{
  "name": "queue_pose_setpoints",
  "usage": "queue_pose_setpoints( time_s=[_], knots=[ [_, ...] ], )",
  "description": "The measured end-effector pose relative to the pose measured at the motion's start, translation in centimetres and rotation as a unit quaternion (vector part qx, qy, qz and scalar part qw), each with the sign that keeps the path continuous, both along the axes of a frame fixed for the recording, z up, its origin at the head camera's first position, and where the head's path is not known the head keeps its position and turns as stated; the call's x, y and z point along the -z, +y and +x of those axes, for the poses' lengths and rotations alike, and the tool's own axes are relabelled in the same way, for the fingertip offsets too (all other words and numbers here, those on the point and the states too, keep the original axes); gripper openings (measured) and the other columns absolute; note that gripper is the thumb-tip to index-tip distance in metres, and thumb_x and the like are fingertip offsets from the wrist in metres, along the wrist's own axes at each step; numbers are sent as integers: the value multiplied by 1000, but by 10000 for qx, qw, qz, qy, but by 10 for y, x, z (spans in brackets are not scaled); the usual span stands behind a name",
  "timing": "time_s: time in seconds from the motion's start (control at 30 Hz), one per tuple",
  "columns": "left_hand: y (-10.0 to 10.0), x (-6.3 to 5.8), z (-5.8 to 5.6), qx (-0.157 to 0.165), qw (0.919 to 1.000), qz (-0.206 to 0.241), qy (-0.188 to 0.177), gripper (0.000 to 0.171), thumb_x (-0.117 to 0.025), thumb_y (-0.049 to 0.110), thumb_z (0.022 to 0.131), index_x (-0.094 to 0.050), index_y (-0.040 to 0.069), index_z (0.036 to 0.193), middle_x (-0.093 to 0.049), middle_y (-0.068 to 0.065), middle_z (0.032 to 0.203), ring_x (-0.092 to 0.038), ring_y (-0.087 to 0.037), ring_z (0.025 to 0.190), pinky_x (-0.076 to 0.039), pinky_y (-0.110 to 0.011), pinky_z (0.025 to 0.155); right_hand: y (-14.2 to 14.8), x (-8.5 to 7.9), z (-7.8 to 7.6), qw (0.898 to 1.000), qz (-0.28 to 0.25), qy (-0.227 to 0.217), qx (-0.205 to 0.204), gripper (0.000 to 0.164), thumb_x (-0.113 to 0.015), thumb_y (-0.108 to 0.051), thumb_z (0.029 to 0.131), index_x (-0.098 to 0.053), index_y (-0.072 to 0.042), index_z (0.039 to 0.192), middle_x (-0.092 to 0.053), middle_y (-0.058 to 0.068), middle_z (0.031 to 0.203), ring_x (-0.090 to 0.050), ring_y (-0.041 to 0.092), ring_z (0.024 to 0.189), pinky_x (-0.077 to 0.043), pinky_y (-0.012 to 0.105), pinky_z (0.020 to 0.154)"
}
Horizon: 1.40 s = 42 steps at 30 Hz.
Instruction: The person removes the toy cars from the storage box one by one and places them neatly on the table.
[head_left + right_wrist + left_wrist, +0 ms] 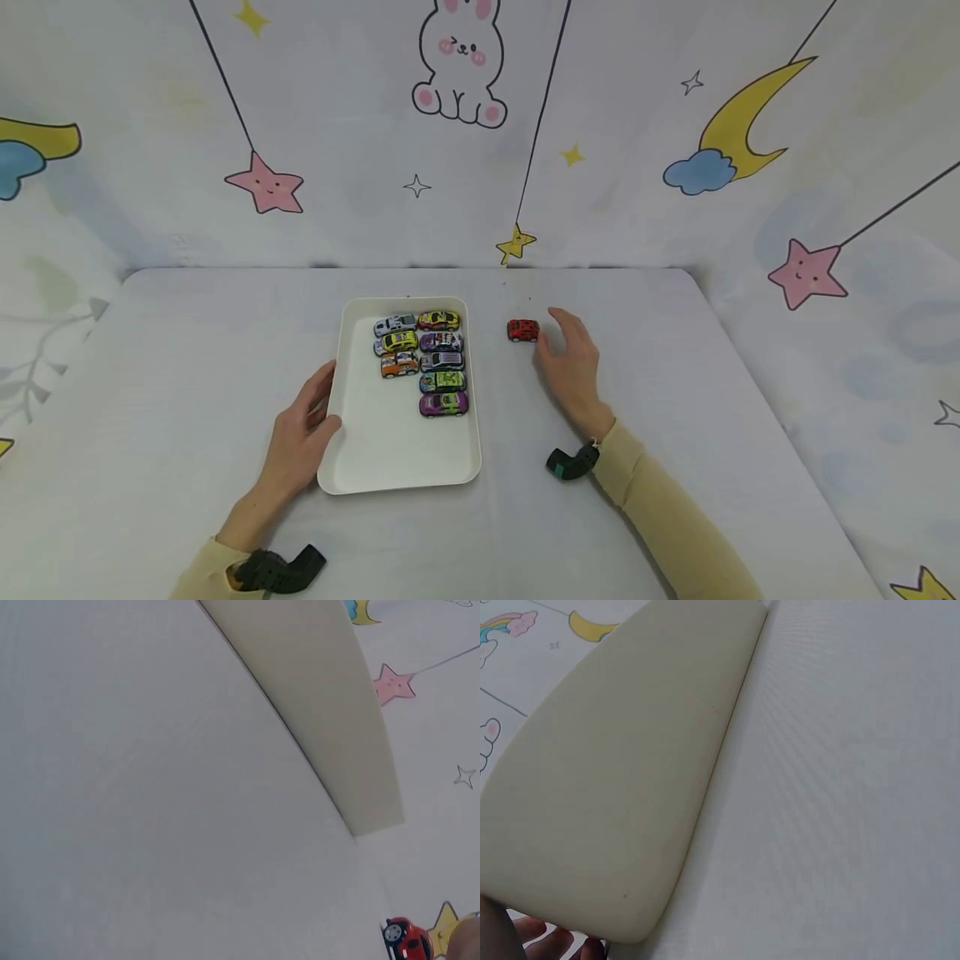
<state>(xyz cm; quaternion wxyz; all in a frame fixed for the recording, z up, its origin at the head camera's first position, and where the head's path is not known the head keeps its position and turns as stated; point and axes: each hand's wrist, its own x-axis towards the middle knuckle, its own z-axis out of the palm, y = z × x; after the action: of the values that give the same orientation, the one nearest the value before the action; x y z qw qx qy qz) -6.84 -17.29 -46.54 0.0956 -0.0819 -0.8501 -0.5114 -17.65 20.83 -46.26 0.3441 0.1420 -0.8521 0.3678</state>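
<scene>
A white tray stands on the table with several small toy cars side by side in two columns, toward its far end and right side. At its left edge my left hand holds the tray, thumb over the rim and fingers along the outside. The left wrist view shows the tray's outer wall with fingertips at its lower corner. To the right of the tray, a red toy car rests on the cloth. My right hand is beside it, thumb and index finger spread apart, holding nothing.
White cloth covers the table, with a patterned backdrop of stars, moons and a rabbit behind it. Black wrist bands sit on both arms. The red car shows at the lower right of the right wrist view.
</scene>
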Motion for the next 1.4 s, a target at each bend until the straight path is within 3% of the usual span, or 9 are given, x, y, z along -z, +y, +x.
queue_pose_setpoints(
  time_s=[0.27, 0.5, 0.67, 0.87, 1.03, 1.27, 1.4],
  knots=[
    [0, 0, 1, 25, 10000, 28, -29, 70, -51, -7, 89, -36, 10, 155, -47, -21, 150, -50, -42, 133, -35, -1, 95, -17, -3, 13, 9997, -138, 188, -122, 37, -71, 3, 81, -67, 4, 118, -69, 18, 115, -66, 33, 108, -54, 49, 87],
    [0, 0, 1, 32, 9999, 81, -51, 70, -51, -7, 89, -36, 10, 155, -47, -21, 150, -50, -41, 133, -36, -2, 95, -30, 1, 21, 9961, -232, 194, -826, 36, -71, 1, 83, -68, 3, 118, -70, 15, 115, -66, 27, 108, -51, 31, 96],
    [0, 1, 1, 22, 10000, 90, -18, 70, -50, -8, 89, -36, 10, 155, -48, -21, 150, -50, -41, 133, -36, -2, 96, -39, 1, 29, 9915, -75, 98, -1296, 38, -74, -4, 83, -69, -2, 121, -70, 11, 118, -65, 26, 111, -49, 27, 100],
    [-1, 0, 0, -10, 10000, 90, -12, 70, -50, -8, 88, -37, 10, 154, -49, -22, 149, -51, -41, 132, -36, -2, 95, -52, -2, 43, 9770, 71, -51, -2130, 43, -79, -7, 81, -68, -5, 123, -70, 10, 119, -66, 24, 112, -50, 27, 101],
    [-1, -1, -1, -46, 10000, 47, -4, 70, -51, -8, 88, -38, 9, 154, -49, -21, 149, -52, -40, 132, -36, -2, 95, -61, -5, 52, 9593, 155, -13, -2818, 44, -81, -7, 79, -67, 0, 120, -68, 12, 120, -66, 26, 112, -51, 29, 100],
    [-2, 0, -1, -46, 10000, 73, -18, 70, -51, -8, 88, -37, 9, 154, -49, -21, 149, -52, -40, 132, -36, -2, 95, -68, -4, 55, 9500, 216, 226, -3106, 41, -80, -3, 78, -67, 2, 117, -69, 13, 117, -68, 26, 108, -53, 29, 97],
    [-1, 1, -1, -9, 9999, 127, -54, 70, -51, -9, 88, -37, 9, 154, -48, -21, 150, -51, -40, 133, -37, -2, 96, -72, -8, 58, 9414, 513, 14, -3334, 41, -80, -5, 80, -67, -1, 119, -69, 12, 117, -67, 24, 109, -54, 30, 97]
  ],
)
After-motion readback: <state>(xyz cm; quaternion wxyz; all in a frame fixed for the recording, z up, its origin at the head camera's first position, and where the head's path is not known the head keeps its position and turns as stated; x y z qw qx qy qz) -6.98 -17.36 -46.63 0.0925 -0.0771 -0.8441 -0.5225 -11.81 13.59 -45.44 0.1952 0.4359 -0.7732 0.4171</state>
